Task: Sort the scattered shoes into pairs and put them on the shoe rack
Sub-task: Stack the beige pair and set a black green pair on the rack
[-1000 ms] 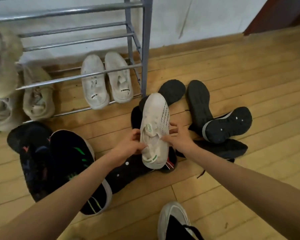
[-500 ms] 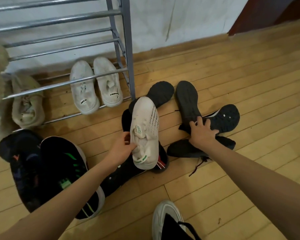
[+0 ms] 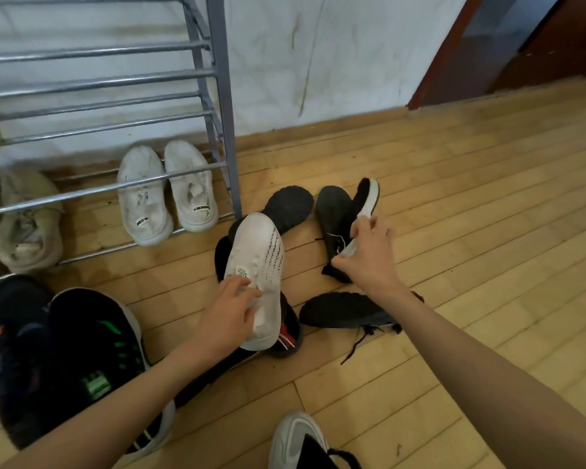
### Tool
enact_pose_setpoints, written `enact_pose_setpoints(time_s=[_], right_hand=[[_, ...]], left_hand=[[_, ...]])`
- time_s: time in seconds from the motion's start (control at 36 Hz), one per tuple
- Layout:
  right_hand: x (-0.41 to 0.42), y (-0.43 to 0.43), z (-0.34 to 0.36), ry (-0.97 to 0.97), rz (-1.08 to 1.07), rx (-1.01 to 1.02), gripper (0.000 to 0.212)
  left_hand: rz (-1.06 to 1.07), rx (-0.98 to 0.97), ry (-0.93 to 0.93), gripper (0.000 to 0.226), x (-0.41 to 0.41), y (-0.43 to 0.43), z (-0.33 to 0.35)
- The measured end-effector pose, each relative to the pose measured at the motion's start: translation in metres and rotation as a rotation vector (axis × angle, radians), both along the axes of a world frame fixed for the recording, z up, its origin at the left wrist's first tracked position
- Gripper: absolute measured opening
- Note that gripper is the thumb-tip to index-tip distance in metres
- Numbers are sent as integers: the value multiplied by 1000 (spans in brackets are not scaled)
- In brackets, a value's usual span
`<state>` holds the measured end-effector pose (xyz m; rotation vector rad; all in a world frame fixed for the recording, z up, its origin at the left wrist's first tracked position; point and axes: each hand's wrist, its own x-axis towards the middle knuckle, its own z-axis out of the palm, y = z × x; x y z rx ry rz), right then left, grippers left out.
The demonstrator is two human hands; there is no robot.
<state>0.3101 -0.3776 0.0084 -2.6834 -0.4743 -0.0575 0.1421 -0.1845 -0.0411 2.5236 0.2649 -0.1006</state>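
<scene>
My left hand [image 3: 229,308] grips a white knit sneaker [image 3: 259,262] at its collar; the sneaker lies on top of black shoes on the floor. My right hand [image 3: 369,257] grips a black sneaker with a white sole [image 3: 366,203] by the sole edge and holds it tilted on its side, toe away from me. A dark grey sneaker [image 3: 334,211] lies just left of it. Another black sneaker [image 3: 344,309] with loose laces lies under my right wrist. The grey metal shoe rack [image 3: 217,96] stands at the left, with a white pair [image 3: 164,194] on its bottom rails.
A beige shoe [image 3: 27,225] sits on the rack's bottom left. Two big black sneakers [image 3: 82,353] with green marks lie at the near left. A black sole [image 3: 290,206] faces up by the rack's post. A white-and-black shoe [image 3: 301,441] lies at the bottom edge. Wooden floor stretches right.
My right hand left the white sneaker, moved right to the black shoes and lifted the white-soled one onto its side. My left hand kept hold of the white sneaker.
</scene>
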Motion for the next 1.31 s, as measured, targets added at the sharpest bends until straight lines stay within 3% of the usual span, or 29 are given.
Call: enact_pose_setpoints(time_s=[0.14,0.28,0.42,0.5,0.58,0.67,0.86,1.03,1.11,1.25,1.31], right_hand=[[-39,3,-17,-85,200,281,43],[-56,12,-38,135,221,465,48],[-58,10,-62,404,19,466,50],[-51,6,-68,612,-68,445,64],[-45,11,-66,754,-268,616,70],[-44,19,-58,930,-305,811,66],[-56,19,-40,813,-242,1074,59],[-69,36,-17,896,-37,1099,45],[-90,49,-18,951,8,1111,47],[-125,70,-25,1004,22,1100,51],[-132,77,-24,998,78,1033,51]], left_hand=[[63,-34,-18,35,-1,3,2],[110,-69,-16,48,0,7,1],[149,-217,47,52,-2,12,-3],[150,-259,71,44,-6,16,-4],[146,-317,70,42,-10,16,-4],[135,-316,56,42,-15,15,-4],[98,-248,59,44,-29,20,-5],[139,-292,95,39,-30,21,-1],[258,-469,13,35,-33,17,13],[616,-1169,32,40,-40,27,43],[601,-1206,84,44,-46,37,50]])
